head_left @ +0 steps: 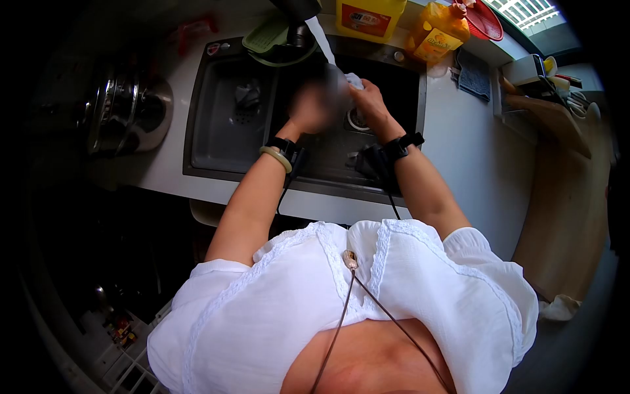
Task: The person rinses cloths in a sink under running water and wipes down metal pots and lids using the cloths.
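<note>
Over the dark sink, my two hands meet under a white stream of water from the black faucet. My right hand is closed on a small crumpled whitish cloth. My left hand is smeared by blur, so its fingers do not show. Between the hands is a blurred, rounded grey thing whose kind I cannot make out; the left hand is against it. The drain lies below the right hand.
A grey cloth lies in the left basin, and a green basket sits behind it. A yellow jug and an orange bottle stand at the back. Left is a steel pot; right, a blue cloth and cutting board.
</note>
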